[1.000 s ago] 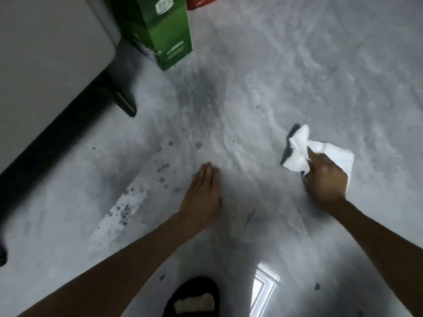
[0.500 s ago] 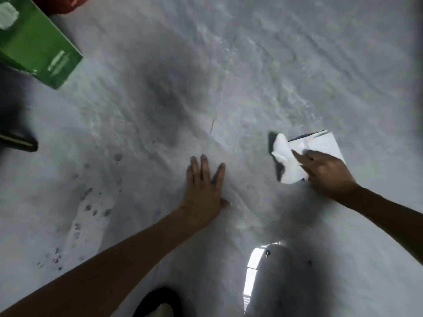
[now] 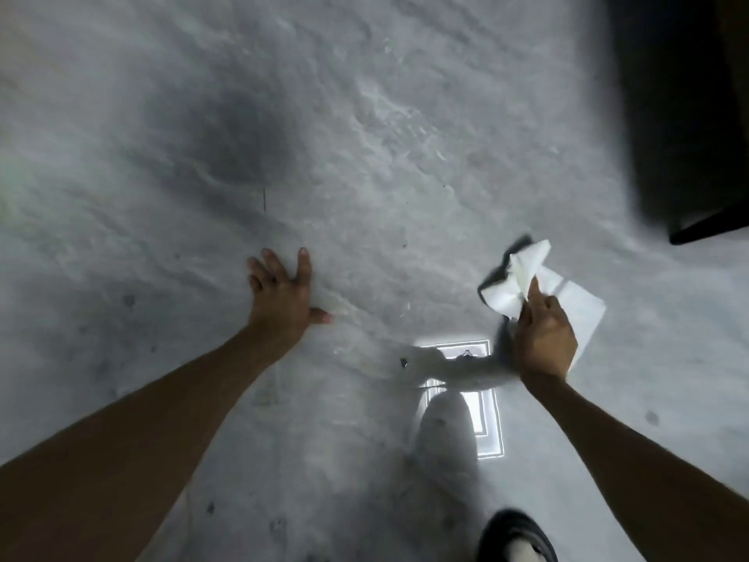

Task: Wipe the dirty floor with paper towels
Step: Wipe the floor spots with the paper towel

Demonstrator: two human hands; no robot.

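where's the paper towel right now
In the head view the paper towel lies right of centre on the grey floor, gripped by the right hand, just above the bright reflection.

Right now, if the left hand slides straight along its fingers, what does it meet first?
Nothing solid: the left hand has bare floor ahead, only a dark patch roughly in line, as far as shown.

Left hand (image 3: pixel 281 294), right hand (image 3: pixel 545 338) and forearms (image 3: pixel 162 419) bare; a black sandal (image 3: pixel 502 529) worn.

Paper towel (image 3: pixel 502 296), seemingly on floor (image 3: pixel 364 156), right
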